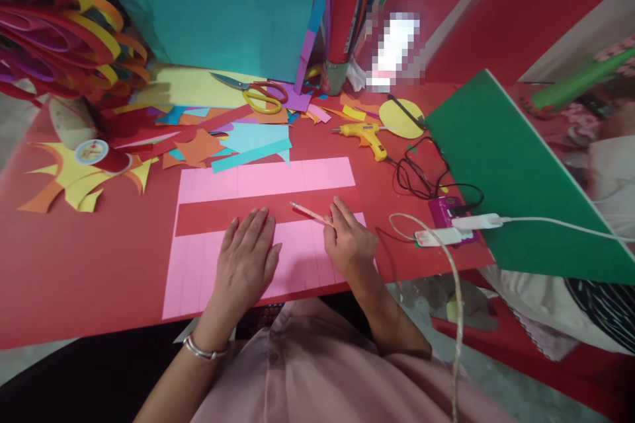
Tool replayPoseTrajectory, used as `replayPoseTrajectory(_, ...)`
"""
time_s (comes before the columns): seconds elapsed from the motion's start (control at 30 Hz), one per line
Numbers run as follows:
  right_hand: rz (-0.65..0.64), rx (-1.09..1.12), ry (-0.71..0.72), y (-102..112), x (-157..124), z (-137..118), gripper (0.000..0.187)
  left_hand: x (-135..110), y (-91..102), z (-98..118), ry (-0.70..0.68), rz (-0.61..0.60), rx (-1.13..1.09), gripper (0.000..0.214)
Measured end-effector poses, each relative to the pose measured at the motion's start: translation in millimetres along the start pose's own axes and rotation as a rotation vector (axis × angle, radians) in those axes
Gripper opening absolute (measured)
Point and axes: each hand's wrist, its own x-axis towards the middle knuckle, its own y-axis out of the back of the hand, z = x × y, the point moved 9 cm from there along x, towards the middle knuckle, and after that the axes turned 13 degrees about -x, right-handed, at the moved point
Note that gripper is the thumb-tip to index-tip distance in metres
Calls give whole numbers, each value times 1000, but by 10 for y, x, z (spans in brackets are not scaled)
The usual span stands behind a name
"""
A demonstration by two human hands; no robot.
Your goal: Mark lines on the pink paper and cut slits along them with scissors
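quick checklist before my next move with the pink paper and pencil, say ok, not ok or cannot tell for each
1. Left hand flat, fingertips on the red strip: ok.
2. Pencil in the right hand: ok.
3. Scissors off the pink paper: ok, lying farther back.
4. Glue gun off the pink paper: ok, past its far right corner.
5. Glue gun cool: cannot tell, heat does not show.
6. Red strip stuck down: cannot tell, it lies flat but no glue shows.
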Motion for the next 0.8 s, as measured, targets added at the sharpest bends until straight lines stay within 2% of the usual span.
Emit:
replayPoseTrajectory(0.23, 40, 19, 53, 72, -18, 17, 34, 12, -7, 30, 66, -33, 46, 46)
replayPoseTrajectory(0.43, 153, -18, 69, 141, 11, -1, 30, 18, -13, 9, 111, -89, 58, 48)
replayPoseTrajectory(0.8, 165, -8, 90, 142, -5, -6, 31, 10, 8, -3, 129, -73, 34, 47)
